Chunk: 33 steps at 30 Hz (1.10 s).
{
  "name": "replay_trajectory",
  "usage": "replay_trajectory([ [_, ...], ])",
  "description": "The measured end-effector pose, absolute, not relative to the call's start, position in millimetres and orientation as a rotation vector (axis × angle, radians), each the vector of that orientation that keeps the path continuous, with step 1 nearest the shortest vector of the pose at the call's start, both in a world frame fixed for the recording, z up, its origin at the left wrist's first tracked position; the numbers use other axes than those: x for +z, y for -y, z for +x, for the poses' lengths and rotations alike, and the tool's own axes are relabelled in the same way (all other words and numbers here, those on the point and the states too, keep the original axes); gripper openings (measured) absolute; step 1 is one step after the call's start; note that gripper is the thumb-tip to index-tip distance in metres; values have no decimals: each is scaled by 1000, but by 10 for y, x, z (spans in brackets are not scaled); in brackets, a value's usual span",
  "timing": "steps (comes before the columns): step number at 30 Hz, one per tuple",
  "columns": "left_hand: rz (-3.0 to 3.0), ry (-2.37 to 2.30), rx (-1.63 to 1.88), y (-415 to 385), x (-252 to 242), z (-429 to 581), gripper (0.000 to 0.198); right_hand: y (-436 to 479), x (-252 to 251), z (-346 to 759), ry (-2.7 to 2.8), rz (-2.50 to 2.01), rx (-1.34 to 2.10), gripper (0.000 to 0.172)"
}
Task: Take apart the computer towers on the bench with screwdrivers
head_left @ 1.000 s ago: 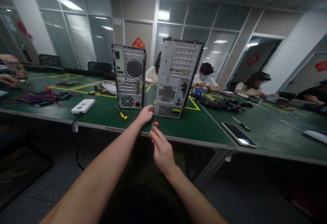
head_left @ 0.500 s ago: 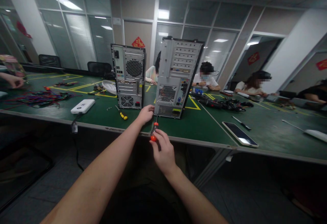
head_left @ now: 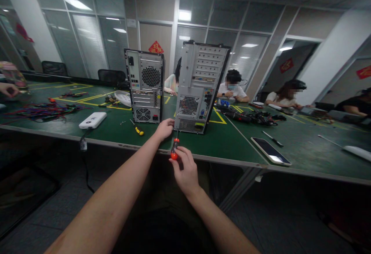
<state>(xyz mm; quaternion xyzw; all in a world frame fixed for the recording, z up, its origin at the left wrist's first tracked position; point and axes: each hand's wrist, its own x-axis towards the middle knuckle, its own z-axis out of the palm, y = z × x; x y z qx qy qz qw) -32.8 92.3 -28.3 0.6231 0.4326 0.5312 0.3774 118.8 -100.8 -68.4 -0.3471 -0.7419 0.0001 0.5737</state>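
Two computer towers stand upright on the green table (head_left: 116, 130) with their backs toward me. My left hand (head_left: 164, 128) rests against the lower left corner of the nearer, silver tower (head_left: 199, 87), fingers curled at its edge. My right hand (head_left: 184, 167) pinches the red handle of a screwdriver (head_left: 174, 149), whose shaft points up at the bottom left corner of that tower. The second tower (head_left: 145, 86) stands just to the left.
A yellow-handled screwdriver (head_left: 138, 129) and a white box (head_left: 92, 120) with a cable lie left of the towers. A phone (head_left: 271, 151) and a pen (head_left: 272, 138) lie to the right. Coloured wires (head_left: 43, 110) spread at far left. Several people sit along the far side.
My right hand has turned slightly on the red handle and the screwdriver now stands a little more upright. The left hand stays at the tower's corner.
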Motion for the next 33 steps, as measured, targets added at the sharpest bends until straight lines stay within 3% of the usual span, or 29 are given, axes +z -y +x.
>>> replay_trajectory([
  [5, 1583, -1091, 1357, -937, -287, -327, 49, 1008, -689, 1171, 1827, -737, 6, 46],
  [12, 1572, -1097, 1355, -963, -309, -329, 51, 1014, -678, 1181, 1769, -818, 28, 33],
  [18, 1613, -1101, 1338, -951, -307, -344, 50, 1023, -683, 1164, 1835, -739, 41, 48],
  [24, 1613, -1100, 1349, -948, -305, -337, 49, 1021, -680, 1176, 1729, -836, 52, 32],
  [30, 1599, -1087, 1365, -979, -332, -347, 46, 1013, -726, 1163, 1874, -755, 41, 53],
  [33, 1605, -1111, 1352, -963, -318, -343, 48, 1017, -723, 1163, 1837, -792, 30, 44],
])
